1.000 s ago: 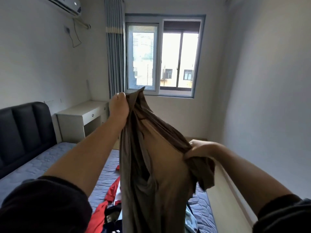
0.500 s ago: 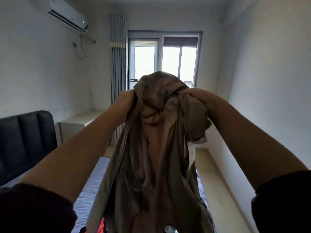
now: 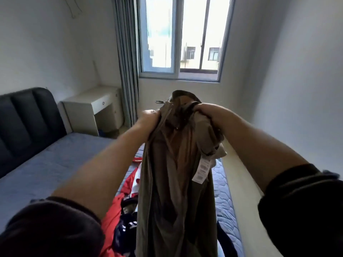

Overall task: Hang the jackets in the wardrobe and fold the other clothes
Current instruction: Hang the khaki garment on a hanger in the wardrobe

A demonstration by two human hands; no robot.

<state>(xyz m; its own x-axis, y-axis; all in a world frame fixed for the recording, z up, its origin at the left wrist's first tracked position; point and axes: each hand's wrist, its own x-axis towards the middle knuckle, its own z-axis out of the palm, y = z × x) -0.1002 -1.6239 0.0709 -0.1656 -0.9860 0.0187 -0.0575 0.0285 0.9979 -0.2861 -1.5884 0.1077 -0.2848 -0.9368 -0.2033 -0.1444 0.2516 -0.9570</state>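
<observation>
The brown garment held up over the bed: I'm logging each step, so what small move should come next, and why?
Probably draw the hands apart along the top edge. The left hand and right hand grip the brown garment close together, so it hangs bunched in a narrow column above the bed. Spreading it should show whether it is a jacket to hang.

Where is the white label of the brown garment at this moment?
In the head view the white label hangs on the right side of the brown garment, just below the right hand that grips its top.
</observation>
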